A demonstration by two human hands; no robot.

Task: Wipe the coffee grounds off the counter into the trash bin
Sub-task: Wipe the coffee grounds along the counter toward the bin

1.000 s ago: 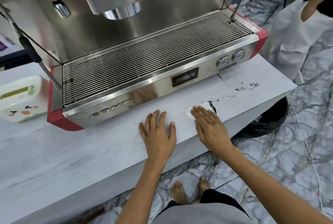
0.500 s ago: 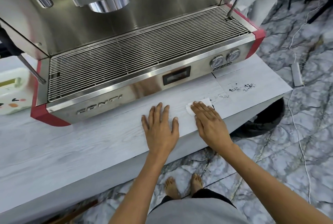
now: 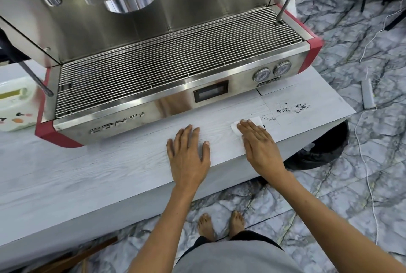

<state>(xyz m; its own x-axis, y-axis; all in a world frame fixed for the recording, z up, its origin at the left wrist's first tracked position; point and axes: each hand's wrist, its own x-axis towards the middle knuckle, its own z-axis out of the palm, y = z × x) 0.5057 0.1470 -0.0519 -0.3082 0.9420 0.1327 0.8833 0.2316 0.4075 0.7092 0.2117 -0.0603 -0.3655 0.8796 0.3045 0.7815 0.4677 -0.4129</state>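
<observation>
Dark coffee grounds point(image 3: 293, 108) lie scattered on the pale wood-grain counter point(image 3: 109, 169) near its right end. My right hand point(image 3: 259, 144) lies flat on a white tissue point(image 3: 256, 121), pressing it to the counter just left of the grounds. A thin dark line of grounds shows at the tissue's right edge. My left hand point(image 3: 189, 154) rests flat on the counter with fingers spread, holding nothing. A black trash bin point(image 3: 320, 154) stands on the floor below the counter's right end, partly hidden by the edge.
A large steel espresso machine point(image 3: 175, 70) with red corners fills the back of the counter. A white container point(image 3: 15, 105) sits at the far left. A power strip point(image 3: 368, 94) and white cables lie on the marble floor at right. My bare feet point(image 3: 219, 224) stand below.
My right hand has pushed the tissue slightly rightward over the dark line of grounds. The camera has shifted, and a person at the upper right has left the view.
</observation>
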